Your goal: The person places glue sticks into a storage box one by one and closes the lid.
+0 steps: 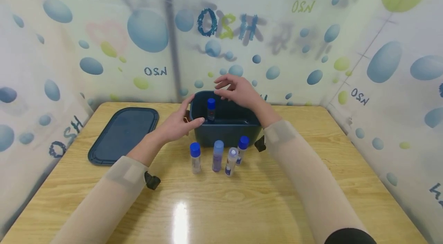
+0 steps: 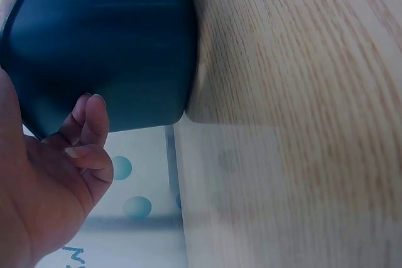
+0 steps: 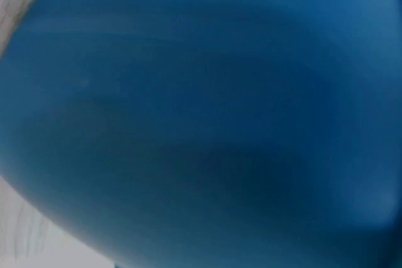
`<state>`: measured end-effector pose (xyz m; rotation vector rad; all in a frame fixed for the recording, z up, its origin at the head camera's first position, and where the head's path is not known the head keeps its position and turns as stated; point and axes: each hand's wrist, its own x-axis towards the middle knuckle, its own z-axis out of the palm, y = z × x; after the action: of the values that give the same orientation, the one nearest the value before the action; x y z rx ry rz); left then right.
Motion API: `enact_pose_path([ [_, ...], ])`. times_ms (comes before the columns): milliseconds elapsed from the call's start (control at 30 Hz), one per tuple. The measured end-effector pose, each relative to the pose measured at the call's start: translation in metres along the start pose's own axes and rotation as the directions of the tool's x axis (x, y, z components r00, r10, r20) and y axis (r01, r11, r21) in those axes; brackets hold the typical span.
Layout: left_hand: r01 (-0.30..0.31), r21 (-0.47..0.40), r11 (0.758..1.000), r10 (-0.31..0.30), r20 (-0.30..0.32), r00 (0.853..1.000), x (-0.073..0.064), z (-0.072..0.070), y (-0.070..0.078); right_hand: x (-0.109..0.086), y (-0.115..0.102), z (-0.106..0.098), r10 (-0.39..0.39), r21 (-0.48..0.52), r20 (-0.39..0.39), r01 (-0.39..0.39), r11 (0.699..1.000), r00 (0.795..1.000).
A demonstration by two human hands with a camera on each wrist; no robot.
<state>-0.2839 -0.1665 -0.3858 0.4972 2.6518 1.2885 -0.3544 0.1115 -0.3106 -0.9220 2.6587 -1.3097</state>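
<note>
A dark blue plastic bin (image 1: 226,135) stands on the table. Inside its left end is a small upright bottle (image 1: 211,110) with a blue cap. My left hand (image 1: 173,125) is at the bin's left end, with thumb and index finger spread by the rim. In the left wrist view its other fingers (image 2: 94,120) bend loosely beside the outer wall. Above the bin's back rim hovers my right hand (image 1: 238,89), fingers loosely bent, holding nothing visible. In front stand a blue-capped bottle (image 1: 195,158), a purple-tinted bottle (image 1: 217,156), an uncapped-looking bottle (image 1: 231,162) and another blue-capped bottle (image 1: 242,150).
A dark blue lid (image 1: 124,135) lies flat on the wooden table (image 1: 214,205) at the left. Patterned curtains (image 1: 221,59) enclose the table at the back and sides. The bin's blurred wall (image 3: 201,105) fills most of the right wrist view.
</note>
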Motion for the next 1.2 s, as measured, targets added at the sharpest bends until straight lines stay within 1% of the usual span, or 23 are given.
enact_pose_path([
  [133, 0.003, 0.001, 1.000, -0.003, 0.001, 1.000, 0.001, 0.000, 0.000, -0.017, -0.007, -0.008, -0.010, 0.038, -0.052, 0.012, 0.999, 0.999],
  [233, 0.004, 0.006, 1.000, -0.004, 0.000, 1.000, 0.001, -0.001, -0.001, -0.035, -0.006, -0.011, -0.022, 0.064, -0.079, 0.027, 0.998, 0.997],
  [300, 0.003, 0.012, 1.000, -0.003, 0.003, 1.000, 0.000, -0.001, -0.001, -0.050, -0.005, -0.011, -0.023, 0.073, -0.083, 0.029, 0.997, 0.996],
  [467, 0.007, 0.021, 1.000, -0.007, 0.004, 1.000, -0.004, -0.002, -0.002, -0.085, -0.004, -0.009, 0.013, 0.102, -0.046, -0.008, 0.995, 0.999],
  [533, 0.006, 0.022, 1.000, -0.006, 0.001, 1.000, -0.005, -0.003, -0.003, -0.097, -0.004, -0.008, 0.024, 0.099, -0.040, -0.020, 0.995, 0.999],
  [633, 0.005, 0.027, 1.000, -0.005, -0.003, 1.000, -0.005, -0.003, -0.003, -0.114, -0.004, -0.007, 0.026, 0.078, -0.046, -0.023, 0.997, 0.999],
  [733, 0.007, 0.032, 0.999, -0.006, -0.005, 1.000, -0.006, -0.003, -0.004, -0.128, -0.004, -0.008, 0.012, 0.061, -0.055, -0.008, 0.998, 0.998],
  [833, 0.004, 0.035, 0.999, -0.004, -0.005, 1.000, -0.006, -0.002, -0.002, -0.141, -0.004, -0.007, 0.004, 0.048, -0.059, -0.001, 0.999, 0.998],
  [933, -0.002, 0.032, 0.999, 0.002, -0.003, 1.000, -0.005, -0.002, -0.001, -0.154, -0.001, -0.005, 0.012, 0.035, -0.044, -0.011, 0.999, 0.999],
  [1067, -0.005, 0.026, 1.000, 0.005, 0.000, 1.000, -0.003, 0.000, -0.001, -0.167, 0.005, -0.001, 0.057, 0.037, -0.007, -0.057, 0.998, 0.998],
  [1200, -0.009, 0.027, 1.000, 0.009, 0.003, 1.000, 0.000, 0.001, -0.001, -0.176, 0.010, 0.003, 0.086, 0.051, 0.018, -0.087, 0.995, 0.996],
])
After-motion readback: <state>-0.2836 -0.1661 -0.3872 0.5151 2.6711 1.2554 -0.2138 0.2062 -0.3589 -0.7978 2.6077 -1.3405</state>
